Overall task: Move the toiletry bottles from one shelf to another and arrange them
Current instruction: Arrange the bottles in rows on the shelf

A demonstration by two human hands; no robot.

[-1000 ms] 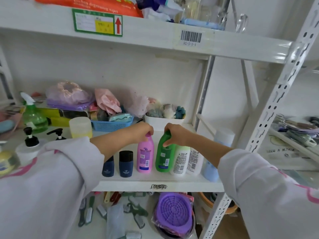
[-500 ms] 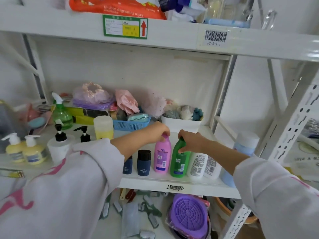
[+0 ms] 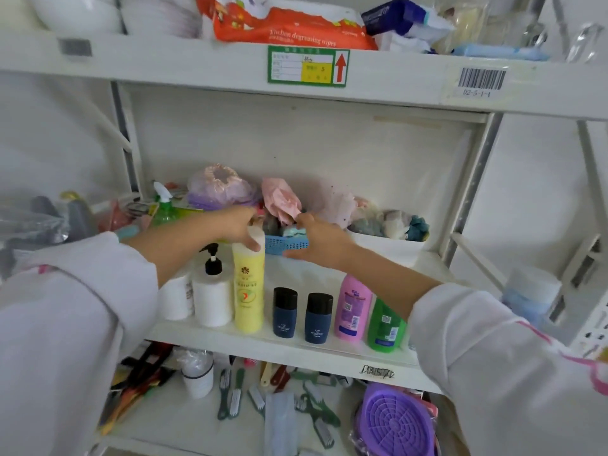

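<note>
From the head view, a row of bottles stands near the front edge of the middle shelf (image 3: 296, 348). From left to right there is a white pump bottle (image 3: 212, 291), a tall yellow bottle (image 3: 248, 287), two small dark blue bottles (image 3: 285, 312) (image 3: 318, 318), a pink bottle (image 3: 352, 307) and a green bottle (image 3: 385, 325). They all stand upright, close to each other. Another white bottle (image 3: 176, 299) stands left of the pump bottle, partly behind the left sleeve (image 3: 75, 324).

The left hand (image 3: 237, 225) is on top of the yellow bottle. Its fingers are closed over the white cap (image 3: 256, 235), so it is holding the bottle by the top.

The right hand (image 3: 317, 241) is open, with the fingers spread a little, and it holds nothing. It is just in front of a small blue basket (image 3: 286, 243) at the back of the shelf. It may be touching the basket, but the picture is too blurry to be sure.

Behind the hands are soft pink things (image 3: 283, 200), a green spray bottle (image 3: 166, 209) and a white tub (image 3: 388, 246) with cloth things in it.

On the top shelf (image 3: 197, 65) lies an orange pack of wipes (image 3: 289, 28). A green and yellow label (image 3: 307, 68) with a red arrow is stuck on its front edge.

On the bottom shelf (image 3: 184, 419) lie brushes (image 3: 230, 393) and a round purple thing (image 3: 394, 422).
</note>
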